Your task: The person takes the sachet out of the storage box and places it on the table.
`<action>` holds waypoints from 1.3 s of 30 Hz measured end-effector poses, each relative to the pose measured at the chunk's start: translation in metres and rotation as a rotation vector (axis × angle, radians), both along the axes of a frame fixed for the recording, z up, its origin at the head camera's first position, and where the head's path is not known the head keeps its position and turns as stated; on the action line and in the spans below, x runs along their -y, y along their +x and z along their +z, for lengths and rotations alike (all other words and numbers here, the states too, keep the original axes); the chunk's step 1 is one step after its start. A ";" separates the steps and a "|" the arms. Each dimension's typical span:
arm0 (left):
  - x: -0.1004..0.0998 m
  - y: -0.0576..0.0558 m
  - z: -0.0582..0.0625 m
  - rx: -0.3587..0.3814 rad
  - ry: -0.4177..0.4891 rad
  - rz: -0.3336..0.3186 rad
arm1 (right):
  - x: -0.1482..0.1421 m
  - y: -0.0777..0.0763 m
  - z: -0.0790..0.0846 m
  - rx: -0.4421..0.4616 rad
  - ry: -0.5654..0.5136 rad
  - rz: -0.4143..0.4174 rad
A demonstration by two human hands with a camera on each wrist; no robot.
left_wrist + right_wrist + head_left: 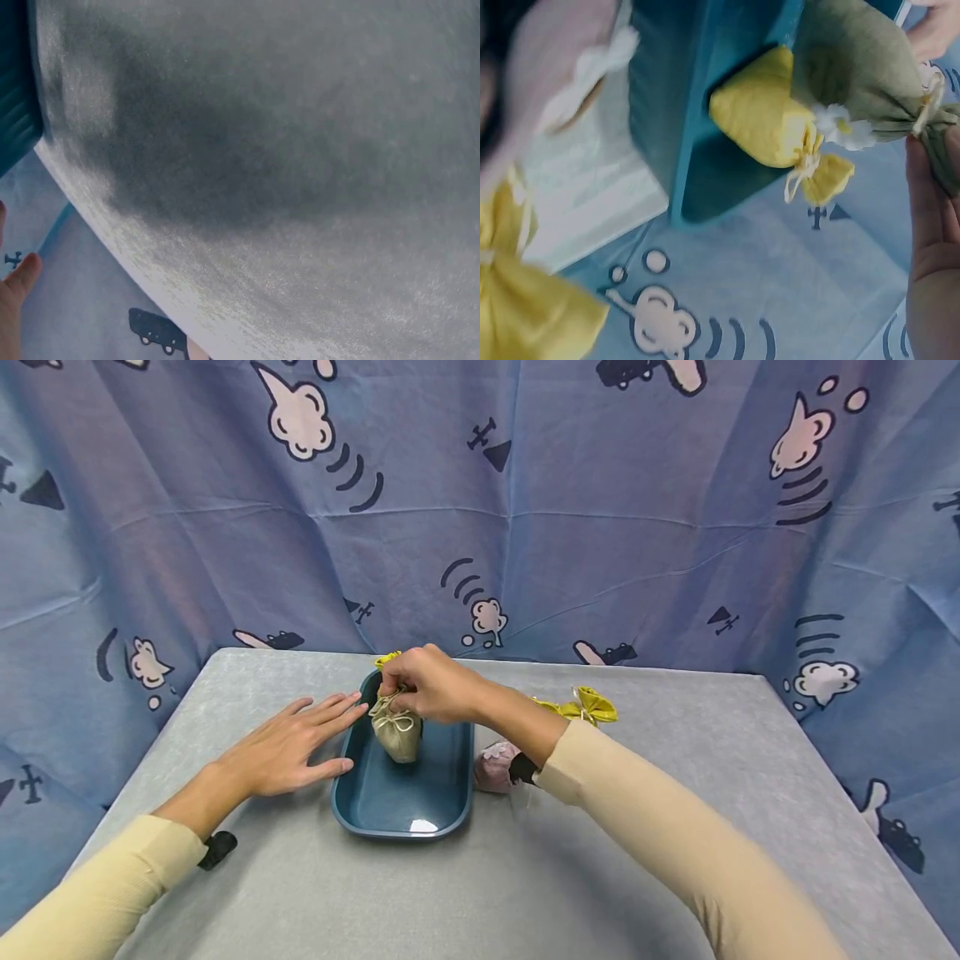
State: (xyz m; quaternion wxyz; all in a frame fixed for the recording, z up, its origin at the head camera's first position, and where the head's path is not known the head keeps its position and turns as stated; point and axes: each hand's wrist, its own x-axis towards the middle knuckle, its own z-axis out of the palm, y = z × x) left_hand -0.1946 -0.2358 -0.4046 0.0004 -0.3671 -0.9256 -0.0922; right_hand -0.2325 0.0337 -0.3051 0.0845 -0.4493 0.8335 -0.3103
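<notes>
My right hand [427, 683] pinches the gathered neck of a green drawstring pouch [397, 737], which hangs over the inside of a blue tray [442, 785]. White flowers decorate this pouch [870, 64] in the right wrist view. A yellow drawstring pouch [757, 112] lies in the tray's far end, mostly hidden by my hand in the head view. My left hand [288, 747] has its fingers spread, the fingertips right at the tray's left rim.
Just right of the tray lies a pink pouch [495, 767], partly behind my right wrist. Beyond my forearm is yellow fabric tied in a bow [592, 706]. A grey cloth covers the table [675, 752], and a patterned blue curtain [570, 527] hangs behind it.
</notes>
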 end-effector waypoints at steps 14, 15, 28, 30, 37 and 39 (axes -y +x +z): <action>-0.001 0.000 0.000 0.015 -0.003 0.010 | -0.039 0.001 0.021 -0.088 -0.177 -0.124; -0.001 0.000 0.000 0.016 -0.002 0.010 | -0.042 0.001 0.022 -0.089 -0.184 -0.134; -0.002 0.001 -0.001 0.010 -0.004 0.012 | -0.091 -0.002 0.017 -0.140 -0.251 -0.248; -0.002 0.000 -0.001 0.008 -0.009 0.014 | -0.098 -0.003 0.015 -0.152 -0.246 -0.272; -0.002 0.001 -0.001 0.015 -0.007 0.016 | -0.116 -0.005 0.009 -0.184 -0.216 -0.353; -0.002 0.001 -0.001 0.014 -0.007 0.018 | -0.120 -0.006 0.007 -0.187 -0.212 -0.371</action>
